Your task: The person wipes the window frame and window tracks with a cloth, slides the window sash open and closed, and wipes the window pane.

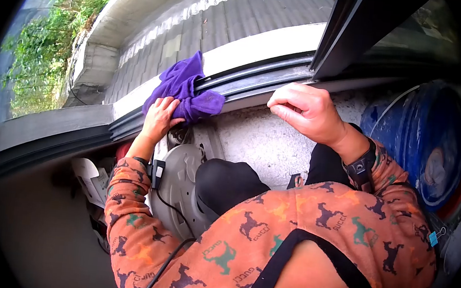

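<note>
A bunched purple cloth (183, 93) lies over the dark window track (257, 83), one corner sticking up toward the outside. My left hand (160, 117) is on the cloth's near left side, its fingers bent and pressed into the fabric. To the right, my right hand (310, 111) hovers by the sill near the upright window frame (341, 38). Its fingers are curled with the thumb against them; whatever they hold, if anything, is hidden from this angle.
A large blue barrel (414, 138) stands close to my right arm. Below my left arm are a grey plastic panel (177, 180) and a white box-like item (89, 180). A black cable (178, 211) runs from my left wrist. Outside lies a tiled roof (219, 25).
</note>
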A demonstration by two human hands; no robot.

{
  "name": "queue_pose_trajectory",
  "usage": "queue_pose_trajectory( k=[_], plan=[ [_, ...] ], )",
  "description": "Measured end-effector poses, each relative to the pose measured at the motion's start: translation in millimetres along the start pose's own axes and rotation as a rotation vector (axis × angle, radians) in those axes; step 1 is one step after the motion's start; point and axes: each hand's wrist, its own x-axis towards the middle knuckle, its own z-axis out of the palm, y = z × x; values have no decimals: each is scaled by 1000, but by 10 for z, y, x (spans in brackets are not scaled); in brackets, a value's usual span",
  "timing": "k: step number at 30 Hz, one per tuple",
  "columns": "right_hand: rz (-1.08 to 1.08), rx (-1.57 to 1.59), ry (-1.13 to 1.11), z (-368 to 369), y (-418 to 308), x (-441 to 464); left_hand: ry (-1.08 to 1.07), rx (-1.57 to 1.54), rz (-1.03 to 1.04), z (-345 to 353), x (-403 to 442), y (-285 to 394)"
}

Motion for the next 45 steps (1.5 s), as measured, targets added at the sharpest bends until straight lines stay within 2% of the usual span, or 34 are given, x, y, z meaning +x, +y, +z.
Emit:
queue_pose_trajectory(
  k=[1, 4, 5, 7, 11, 12, 14, 16, 17, 19, 22, 25, 27, 29, 31, 33, 34, 35, 37, 39, 41, 42, 43, 45],
  plan=[
    [-6, -6, -9, -9, -5, -7, -70, 12, -58, 0, -168, -203],
    [-42, 33, 38, -42, 6, -27, -154, 34, -453, -172, -770, -749],
    [-46, 42, 48, -54, 5, -26, -45, 61, -546, -361, -829, -723],
    [-38, 63, 58, -74, -3, -27, 127, -66, -586, -710, -668, -474],
    [-13, 54, 18, -3, -5, 26, 338, -389, -414, -877, -118, 91],
    [-5, 58, 10, 32, 25, 24, 339, -487, -329, -907, 95, 305],
    [2, 43, 2, 58, 21, 32, 312, -466, -151, -665, 440, 535],
    [22, 42, -8, 78, 7, 43, 149, -367, 107, -365, 744, 765],
    [25, 37, -15, 75, 7, 30, 122, -156, 100, -244, 788, 831],
    [13, -24, -34, 61, 44, 21, 109, -245, 98, -171, 789, 707],
    [61, -33, -32, 3, 14, 31, 90, -216, 53, -95, 438, 336],
    [89, -35, -19, -21, -16, 23, 6, -143, -214, 14, -283, -321],
    [61, 18, -14, 1, -56, 41, -142, -28, -484, -59, -811, -748],
    [56, 34, -23, 6, -80, 67, -453, 189, -857, -133, -1278, -1232],
    [76, 19, -61, 27, -78, 71, -152, 190, -1067, -318, -1701, -1544],
    [71, 8, -73, 57, -62, 69, 219, 63, -1167, -725, -1815, -1555],
    [60, 4, -93, 87, -67, 93, 380, -145, -1139, -922, -1818, -1481],
    [176, 32, -121, 132, -70, 113, 546, -347, -1098, -1129, -1787, -1382],
    [358, 99, -255, 265, -39, 169, 771, -723, -981, -1451, -1542, -994],
    [337, 146, -395, 497, -161, 363, 909, -1127, -855, -1657, -1077, -486],
    [271, 263, -493, 786, -222, 677, 839, -1354, -722, -1644, -603, 10],
    [273, 450, -447, 989, -230, 822, 801, -1509, -653, -1552, -361, 245],
    [265, 565, -378, 1162, -276, 986, 725, -1518, -612, -1401, -146, 453],
    [242, 612, -284, 1445, -237, 1233, 387, -1421, -586, -1195, 105, 815]
  ],
)
